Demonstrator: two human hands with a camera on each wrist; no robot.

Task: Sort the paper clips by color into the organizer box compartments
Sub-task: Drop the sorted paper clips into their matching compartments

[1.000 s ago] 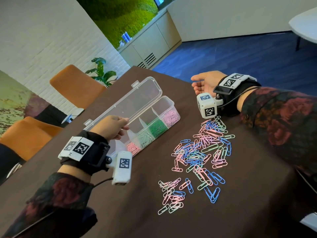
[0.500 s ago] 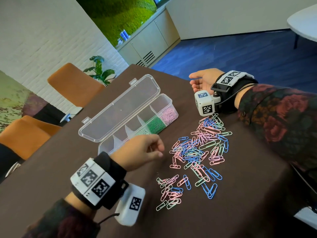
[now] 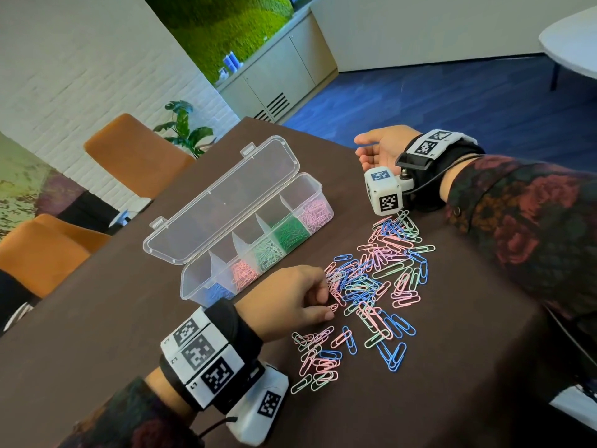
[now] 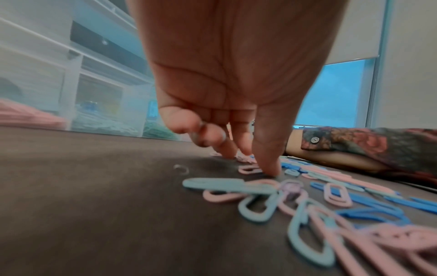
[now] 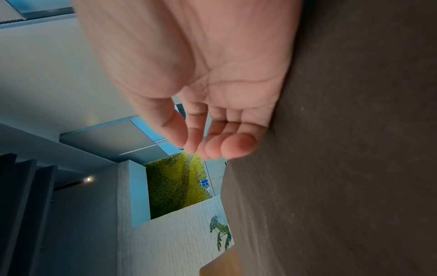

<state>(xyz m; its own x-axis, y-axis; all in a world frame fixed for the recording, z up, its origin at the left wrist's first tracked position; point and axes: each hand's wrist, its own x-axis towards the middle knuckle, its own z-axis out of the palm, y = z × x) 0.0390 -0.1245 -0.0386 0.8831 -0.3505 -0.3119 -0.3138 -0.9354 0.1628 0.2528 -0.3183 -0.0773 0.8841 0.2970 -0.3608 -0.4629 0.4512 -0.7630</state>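
On the counter [image 3: 135, 318], the organizer box [image 3: 245, 253] holds sorted paper clips, many remain loose [image 3: 381, 276]; left hand [image 3: 290, 302] pinches one, right hand [image 3: 381, 147] lies relaxed, empty.

Loose paper clips [image 3: 378, 279]: pink, blue, pale green. Desk [image 3: 113, 318]: dark brown. Organizer box [image 3: 252, 250]: clear; contents blue, pink, light green, dark green, pink. Sleeves [image 3: 529, 227]: dark floral print.

The organizer box [image 3: 255, 202] is seen to be clear, glossy plastic. The paper clips [image 3: 381, 279] are coated in smooth pastel colour. The counter [image 3: 113, 318] is covered in matt brown cloth.
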